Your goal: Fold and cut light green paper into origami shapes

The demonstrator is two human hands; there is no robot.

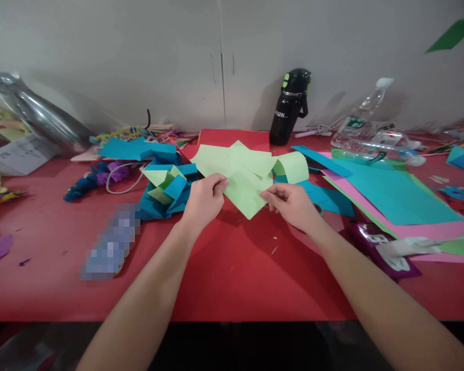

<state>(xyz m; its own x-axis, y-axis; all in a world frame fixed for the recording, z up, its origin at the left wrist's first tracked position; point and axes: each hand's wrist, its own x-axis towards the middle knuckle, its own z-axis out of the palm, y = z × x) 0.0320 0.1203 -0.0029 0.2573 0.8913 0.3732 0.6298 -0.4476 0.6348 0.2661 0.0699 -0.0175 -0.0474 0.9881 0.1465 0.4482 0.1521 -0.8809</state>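
A light green sheet of paper point(247, 193) is held up over the red table, one corner pointing down towards me. My left hand point(208, 196) pinches its left edge between thumb and fingers. At the right edge, my right hand point(288, 202) grips the same sheet in a pinch. Behind it lie more light green paper pieces point(216, 157), and a curled green piece point(296, 167) sits just beyond my right hand. Folded blue and green paper shapes point(168, 190) are heaped to the left of my left hand.
A black bottle point(289, 108) stands against the grey wall. Blue sheets point(394, 190) over pink and green paper lie right, near a purple packet point(382, 250) and clear plastic bottles point(365, 113). A silver vase-like object point(42, 113) leans at far left. The red table point(232, 278) ends in front of me.
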